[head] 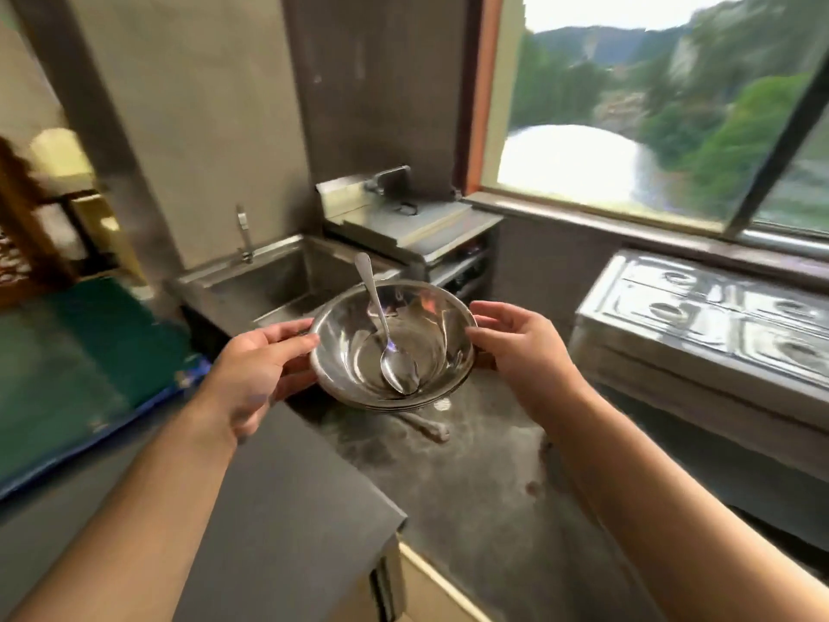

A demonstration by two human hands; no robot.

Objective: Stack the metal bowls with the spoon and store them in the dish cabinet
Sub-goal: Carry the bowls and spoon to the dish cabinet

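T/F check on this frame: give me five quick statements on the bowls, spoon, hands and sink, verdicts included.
1. The spoon lies inside the top bowl of the bowls. True.
2. Only the left hand holds the bowls. False: the right hand grips the opposite rim too.
3. The spoon's handle points toward the person. False: it points away, toward the sink, rising past the far rim.
4. The bowls are nested in a stack. True: several rims show along the lower edge.
5. The bowls rest in the sink. False: they are held up in front of it.
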